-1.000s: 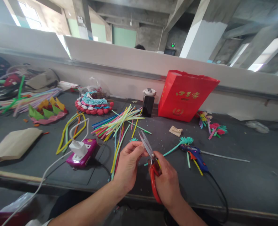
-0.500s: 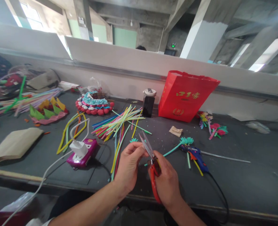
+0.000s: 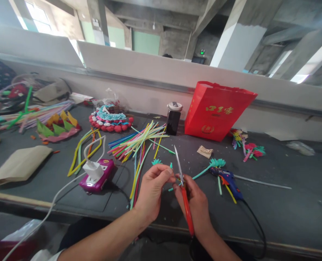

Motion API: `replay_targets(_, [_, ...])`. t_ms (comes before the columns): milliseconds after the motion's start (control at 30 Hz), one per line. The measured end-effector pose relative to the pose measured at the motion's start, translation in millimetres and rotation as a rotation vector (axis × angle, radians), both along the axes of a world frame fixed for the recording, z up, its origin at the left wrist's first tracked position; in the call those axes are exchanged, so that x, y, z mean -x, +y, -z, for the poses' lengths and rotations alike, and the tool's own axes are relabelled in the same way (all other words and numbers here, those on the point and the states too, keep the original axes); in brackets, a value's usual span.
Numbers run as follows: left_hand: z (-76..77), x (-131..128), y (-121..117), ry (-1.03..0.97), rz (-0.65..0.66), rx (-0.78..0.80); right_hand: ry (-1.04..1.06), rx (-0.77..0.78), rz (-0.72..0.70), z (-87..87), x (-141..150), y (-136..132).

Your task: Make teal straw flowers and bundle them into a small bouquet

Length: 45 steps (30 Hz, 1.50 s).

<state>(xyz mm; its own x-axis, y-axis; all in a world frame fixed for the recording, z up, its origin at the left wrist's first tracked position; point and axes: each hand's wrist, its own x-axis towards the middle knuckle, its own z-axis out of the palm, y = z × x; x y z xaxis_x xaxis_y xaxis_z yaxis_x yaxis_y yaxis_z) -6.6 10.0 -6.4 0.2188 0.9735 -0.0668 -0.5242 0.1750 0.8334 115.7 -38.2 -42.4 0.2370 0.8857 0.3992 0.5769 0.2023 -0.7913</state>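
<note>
My left hand (image 3: pixel 155 188) pinches a short teal piece (image 3: pixel 171 165) between thumb and fingertips; most of it is hidden by the fingers. My right hand (image 3: pixel 195 203) is wrapped round red-handled scissors (image 3: pixel 187 206), whose blades point up and away, just right of my left fingertips. The blades lie close together. Behind my left hand a teal fluffy flower (image 3: pixel 157 162) lies on the table. To the right, another teal flower (image 3: pixel 217 163) with a long stem (image 3: pixel 201 173) rests against a blue glue gun (image 3: pixel 228 184).
A pile of coloured pipe cleaners (image 3: pixel 139 141) lies ahead. Left of it are a purple power socket (image 3: pixel 97 179) with a white plug, a brown paper envelope (image 3: pixel 20 165) and a beaded ornament (image 3: pixel 110 119). A phone (image 3: pixel 173 122) leans on a cup beside a red bag (image 3: pixel 217 112).
The scissors have turned more upright, moved away from my left fingertips, and their blades have come together. The teal tip now shows above my left fingers.
</note>
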Motion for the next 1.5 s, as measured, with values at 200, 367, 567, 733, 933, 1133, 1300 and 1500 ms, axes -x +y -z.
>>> replay_targets(200, [2.1, -2, 1, 0.262, -0.028, -0.093, 0.257, -0.012, 0.039, -12.9, -6, 1])
replay_targets(367, [5.8, -5, -2, 0.581, -0.037, -0.330, 0.415, -0.061, -0.001, -22.3, -8, 1])
replay_targets(567, [0.7, -4, -4, 0.645, 0.069, -0.444, 0.425, -0.019, 0.013, -31.6, -11, 2])
replay_targets(733, [-4.0, 4, 5, 0.320, 0.422, -0.110, 0.405, -0.007, -0.035, -40.9, -15, 1])
replay_targets(933, [-0.5, 5, 7, 0.160, 0.414, -0.023, 0.235, -0.034, -0.034, -32.8, -20, 0])
replay_targets(1133, [-3.6, 8, 10, -0.007, 0.182, 0.056, -0.307, -0.182, 0.110, -13.4, -26, -1])
replay_targets(1300, [-3.9, 7, 10, -0.078, 0.147, 0.080, -0.430, -0.086, 0.012, -7.2, -21, -4])
replay_targets(1500, [-1.2, 5, 8, -0.119, 0.142, 0.075, -0.431, -0.084, -0.011, -3.8, -14, -4])
